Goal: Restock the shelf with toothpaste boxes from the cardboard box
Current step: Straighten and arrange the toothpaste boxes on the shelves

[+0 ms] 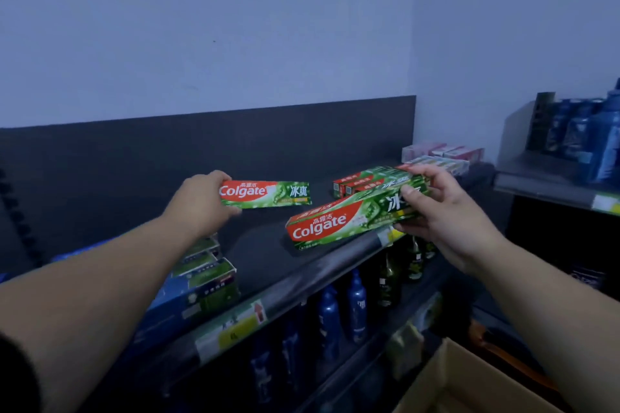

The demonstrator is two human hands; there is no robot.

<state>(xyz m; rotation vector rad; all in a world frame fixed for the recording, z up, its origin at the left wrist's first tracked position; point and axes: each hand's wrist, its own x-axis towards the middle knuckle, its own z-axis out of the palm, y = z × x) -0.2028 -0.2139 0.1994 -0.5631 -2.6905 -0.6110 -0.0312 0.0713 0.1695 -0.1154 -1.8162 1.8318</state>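
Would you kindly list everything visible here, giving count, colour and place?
left toothpaste box: one, red-green, above the top shelf
right toothpaste box: at least one, red-green, over the shelf's front edge
stocked toothpaste boxes: several, red-green, behind it
pink boxes: several, shelf's far right end
blue-green boxes: several, shelf's left front
top shelf: one, dark grey
blue bottles: several, lower shelf
green bottles: several, dark, lower shelf
cardboard box: one, brown, bottom right
left hand: grips left box
right hand: grips right box
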